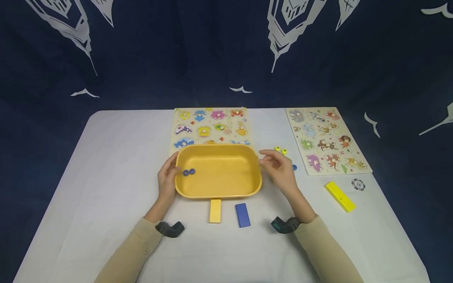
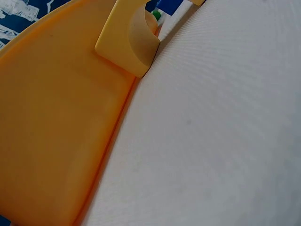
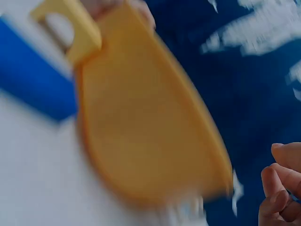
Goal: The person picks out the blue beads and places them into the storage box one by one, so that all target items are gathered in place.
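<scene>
A yellow tray (image 1: 218,173) sits mid-table with two small blue rings (image 1: 189,172) inside near its left end. My left hand (image 1: 167,179) grips the tray's left end, its thumb at the rim; its fingers (image 3: 142,10) also show behind the tray in the right wrist view. Just off the tray's right end is my right hand (image 1: 279,171), its fingers loosely bent with nothing visible in them. Directly in front of the tray stands a yellow arch block (image 2: 124,40), and right of that a blue block (image 1: 242,215).
Behind the tray lies a sea-animal puzzle board (image 1: 212,125), partly covered. Another animal puzzle board (image 1: 329,141) is at the back right. Small yellow beads (image 1: 284,151) and a blue piece (image 1: 294,167) lie by my right hand. Farther right are a yellow block (image 1: 340,196) and a poker chip (image 1: 358,184).
</scene>
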Demonstrator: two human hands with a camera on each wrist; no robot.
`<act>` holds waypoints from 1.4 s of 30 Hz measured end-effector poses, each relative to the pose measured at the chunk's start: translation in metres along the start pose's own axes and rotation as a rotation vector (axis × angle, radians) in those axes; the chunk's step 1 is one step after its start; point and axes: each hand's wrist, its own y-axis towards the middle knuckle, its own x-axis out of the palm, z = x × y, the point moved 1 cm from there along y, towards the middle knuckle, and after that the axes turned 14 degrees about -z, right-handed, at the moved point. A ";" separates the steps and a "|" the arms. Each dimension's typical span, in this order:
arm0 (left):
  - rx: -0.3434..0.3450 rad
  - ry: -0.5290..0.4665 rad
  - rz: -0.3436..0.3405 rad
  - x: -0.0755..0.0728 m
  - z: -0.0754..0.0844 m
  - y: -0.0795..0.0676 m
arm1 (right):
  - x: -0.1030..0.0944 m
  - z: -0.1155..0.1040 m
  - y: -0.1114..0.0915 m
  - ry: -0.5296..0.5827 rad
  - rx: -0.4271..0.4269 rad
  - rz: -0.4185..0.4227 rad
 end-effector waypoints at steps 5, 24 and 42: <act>0.007 -0.013 0.007 -0.003 -0.005 0.000 | -0.036 0.041 -0.024 0.032 0.152 0.221; 0.045 -0.020 0.011 -0.007 -0.011 -0.002 | -0.052 0.106 -0.040 -0.321 0.431 0.408; 0.017 -0.031 -0.007 -0.003 -0.004 0.002 | -0.048 0.078 -0.030 -0.369 0.351 0.348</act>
